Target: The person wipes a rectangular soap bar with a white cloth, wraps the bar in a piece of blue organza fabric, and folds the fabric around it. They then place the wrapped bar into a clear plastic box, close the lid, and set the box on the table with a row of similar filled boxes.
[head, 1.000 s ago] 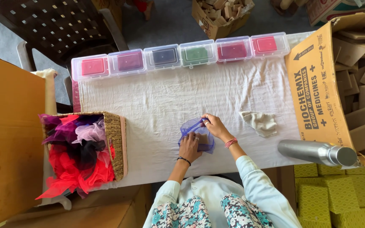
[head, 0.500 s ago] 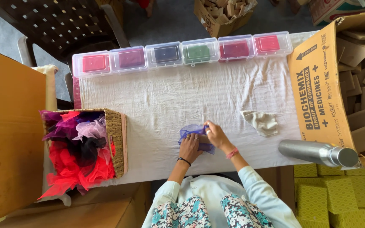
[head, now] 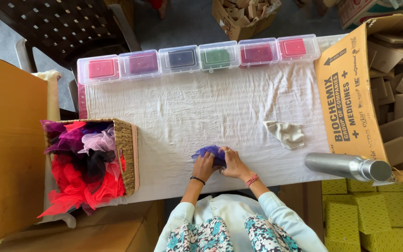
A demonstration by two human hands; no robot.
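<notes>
So both hands are on one small purple-blue mesh piece [head: 209,152], sitting at the near edge of the white cloth-covered table [head: 201,107], right in front of the person. The left hand [head: 204,166] is curled over its near side, gripping the fabric, and the right hand [head: 232,163] is closed down on its right end. The piece is bunched up, with its long axis running roughly left to right across the table. Count-wise: six clear lidded boxes [head: 197,58] in a row along the far edge, one woven basket [head: 126,154] of red, purple and black mesh on the left, one crumpled cream cloth [head: 286,134], one metal bottle [head: 348,166] lying on its side
</notes>
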